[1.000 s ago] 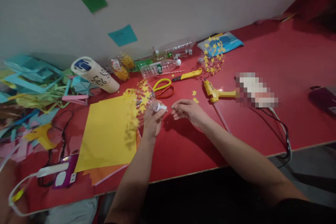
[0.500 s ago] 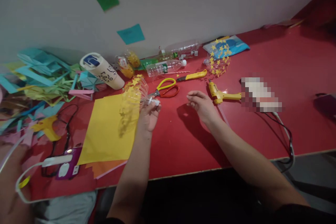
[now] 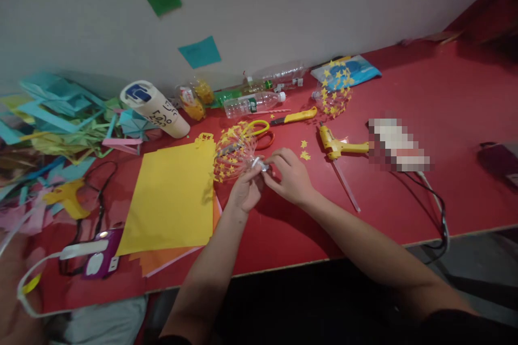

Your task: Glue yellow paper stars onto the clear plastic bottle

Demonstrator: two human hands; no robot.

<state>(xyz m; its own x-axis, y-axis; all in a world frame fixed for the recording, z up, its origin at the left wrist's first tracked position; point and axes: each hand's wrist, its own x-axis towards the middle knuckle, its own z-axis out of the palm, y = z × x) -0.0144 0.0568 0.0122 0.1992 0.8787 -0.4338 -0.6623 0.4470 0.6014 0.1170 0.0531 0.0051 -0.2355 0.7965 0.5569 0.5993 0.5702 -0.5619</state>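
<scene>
My left hand [image 3: 245,191] grips the neck of a clear plastic bottle [image 3: 234,153] covered in small yellow paper stars, held just above the red table [image 3: 404,97]. My right hand [image 3: 289,175] pinches the bottle's white cap end from the right, fingers closed on it. Both hands meet at the bottle's mouth. A yellow paper sheet [image 3: 170,197] lies flat to the left of the bottle, over orange sheets.
Scissors [image 3: 261,132], a yellow utility knife [image 3: 293,116], a yellow glue gun [image 3: 338,145] with cord, loose yellow stars [image 3: 303,151], empty bottles [image 3: 253,102], a second star-covered bottle [image 3: 334,97], a white cylinder [image 3: 156,110], paper scraps [image 3: 52,129] at left.
My right hand moved left from open table to the bottle's cap. The bottle came down and to the right, off the yellow sheet.
</scene>
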